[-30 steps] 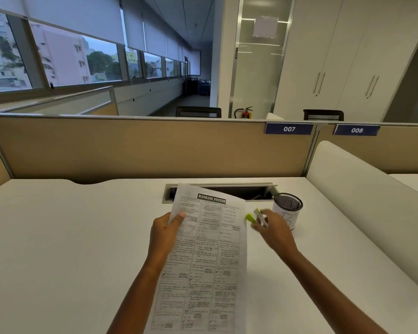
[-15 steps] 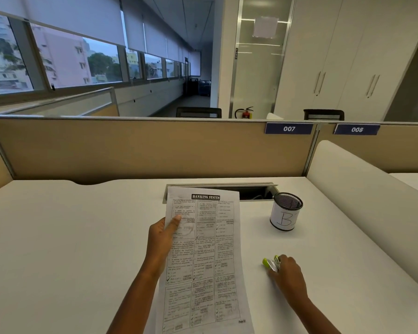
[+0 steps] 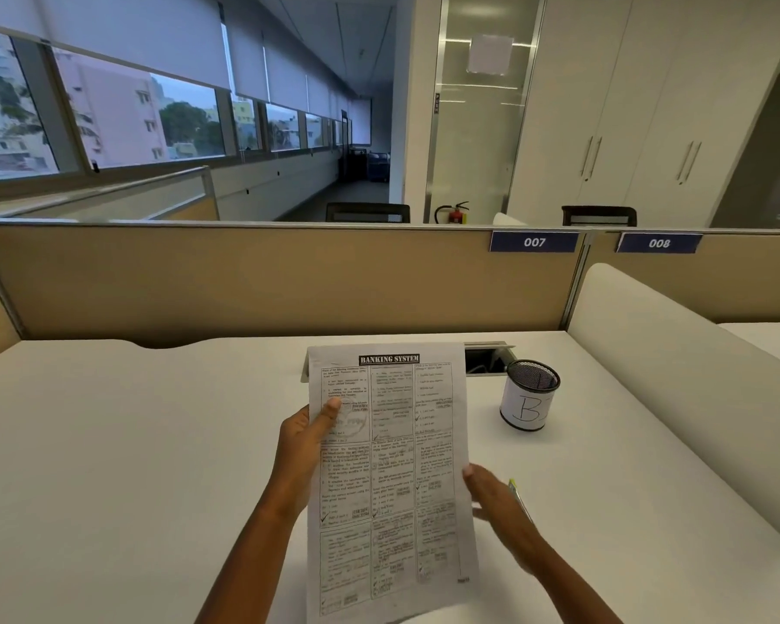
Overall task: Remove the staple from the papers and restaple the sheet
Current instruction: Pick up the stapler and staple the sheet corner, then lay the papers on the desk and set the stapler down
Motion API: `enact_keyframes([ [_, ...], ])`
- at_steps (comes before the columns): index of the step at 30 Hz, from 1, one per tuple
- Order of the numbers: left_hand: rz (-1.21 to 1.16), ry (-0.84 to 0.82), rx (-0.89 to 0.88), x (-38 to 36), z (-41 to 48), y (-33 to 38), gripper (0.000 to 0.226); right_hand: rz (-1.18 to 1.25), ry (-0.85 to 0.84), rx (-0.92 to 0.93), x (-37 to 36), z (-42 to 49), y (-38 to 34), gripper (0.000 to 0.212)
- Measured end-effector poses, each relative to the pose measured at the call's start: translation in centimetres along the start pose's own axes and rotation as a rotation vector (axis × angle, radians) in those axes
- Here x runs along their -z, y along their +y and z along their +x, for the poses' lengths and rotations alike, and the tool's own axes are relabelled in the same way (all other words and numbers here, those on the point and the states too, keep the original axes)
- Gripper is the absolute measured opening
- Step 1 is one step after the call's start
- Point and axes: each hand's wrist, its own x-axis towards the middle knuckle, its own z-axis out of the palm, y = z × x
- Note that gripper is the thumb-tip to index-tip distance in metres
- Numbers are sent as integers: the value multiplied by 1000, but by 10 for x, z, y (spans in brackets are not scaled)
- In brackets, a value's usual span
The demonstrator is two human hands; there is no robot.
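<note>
Left hand (image 3: 305, 448) fingers grip papers (image 3: 390, 479) over white desk (image 3: 131, 443); right hand (image 3: 498, 506) seemingly open.

A white table (image 3: 109, 443) fills the foreground. A tan partition (image 3: 266, 281) crosses at 12 o'clock, bearing labels 007 (image 3: 534, 242) and 008 (image 3: 659, 243). Windows (image 3: 109, 114) with roller blinds run at 10 o'clock; white cabinets (image 3: 640, 105) stand at 2 o'clock, a red fire extinguisher (image 3: 455, 213) beside a column.
</note>
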Motion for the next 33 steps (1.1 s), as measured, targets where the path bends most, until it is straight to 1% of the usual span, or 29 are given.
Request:
enact_keyframes([
  [2, -38, -2, 8, -1, 1, 1, 15, 93, -89, -12, -5, -4, 2, 25],
  [4, -56, 7, 8, 0, 2, 2, 16, 143, -92, -7, -6, -4, 9, 22],
  [7, -77, 57, 8, 2, 5, 2, 15, 236, -57, -14, -7, -3, 19, 20],
  [9, -79, 120, 19, 5, 8, 0, 15, 287, -16, -13, -8, -3, 23, 19],
  [12, -24, 229, 39, 9, 12, -11, 22, 305, 34, -3, -11, -1, 26, 17],
  [15, 36, 261, 91, 14, 12, -27, 20, 313, 81, -1, -17, 0, 24, 14],
  [18, 168, 284, 156, 20, 9, -50, 13, 299, 121, -10, -26, 5, 18, 12],
  [21, 343, 371, 164, 27, 6, -70, 19, 266, 164, -23, -39, 16, 10, 12],
  [23, 415, 438, 141, 34, 4, -75, 20, 232, 181, -27, -50, 25, 4, 12],
  [28, 502, 543, 80, 60, 15, -73, 21, 103, 187, -4, -84, 50, -12, 12],
  [31, 531, 594, 58, 82, 34, -68, 25, 41, 178, 4, -110, 69, -22, 13],
  [33, 540, 620, 64, 97, 47, -65, 21, 21, 166, 5, -127, 84, -31, 16],
])
